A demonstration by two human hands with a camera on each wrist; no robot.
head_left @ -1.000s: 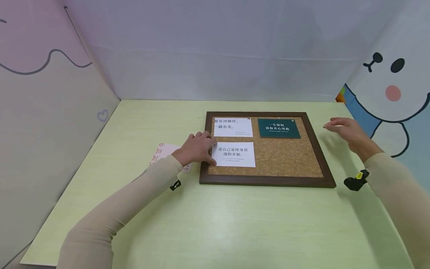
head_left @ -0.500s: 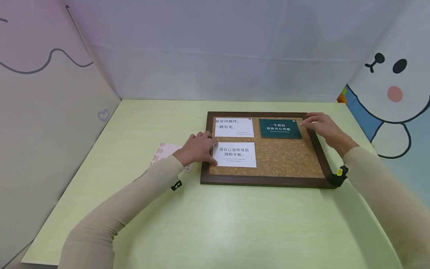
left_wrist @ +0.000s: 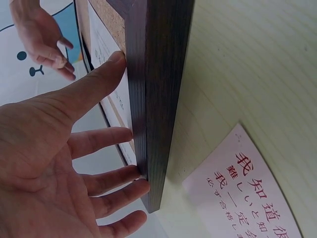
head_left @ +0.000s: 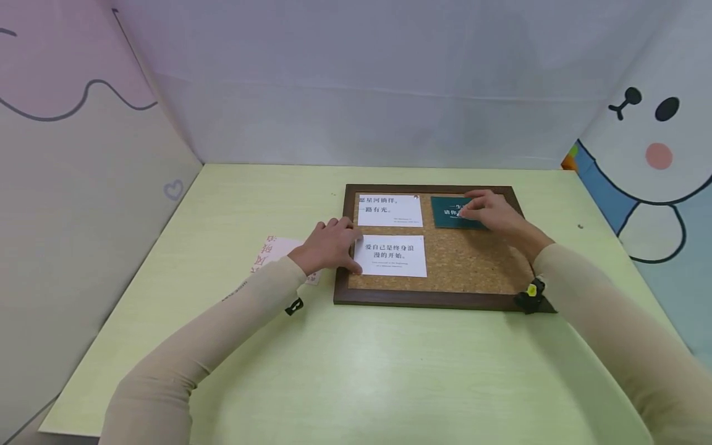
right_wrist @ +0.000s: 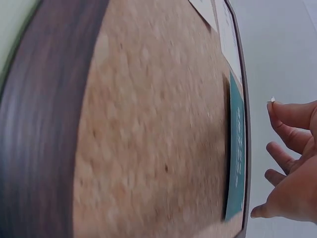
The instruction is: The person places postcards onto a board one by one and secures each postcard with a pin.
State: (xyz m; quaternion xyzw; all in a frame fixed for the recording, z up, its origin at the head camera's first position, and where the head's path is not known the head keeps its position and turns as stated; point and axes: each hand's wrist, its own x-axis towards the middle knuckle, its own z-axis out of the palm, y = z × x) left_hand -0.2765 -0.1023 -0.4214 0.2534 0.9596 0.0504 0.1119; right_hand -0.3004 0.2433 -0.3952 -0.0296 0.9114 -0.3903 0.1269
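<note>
A wood-framed corkboard (head_left: 473, 262) lies on the table. My left hand (head_left: 329, 246) rests at its left side, fingers spread over the frame, thumb and fingertips at the lower white card (head_left: 390, 262). In the left wrist view, the fingertips of the left hand (left_wrist: 74, 173) touch the frame (left_wrist: 156, 99). My right hand (head_left: 492, 213) is over the dark green card (head_left: 443, 216) and partly covers it. In the right wrist view, the right hand (right_wrist: 297, 153) pinches a small push pin (right_wrist: 272, 100) between thumb and finger, its point clear of the board.
Another white card (head_left: 389, 213) is pinned at the board's upper left. Left of the board, a pink card (head_left: 272, 247) with red writing lies partly under my left forearm. A tiny dark object (head_left: 580, 226) sits on the table at right. Cloth-covered walls stand around the table.
My right hand has moved left from beside the board, across its right edge, to over the green card. My left hand has stayed in place at the lower white card.
</note>
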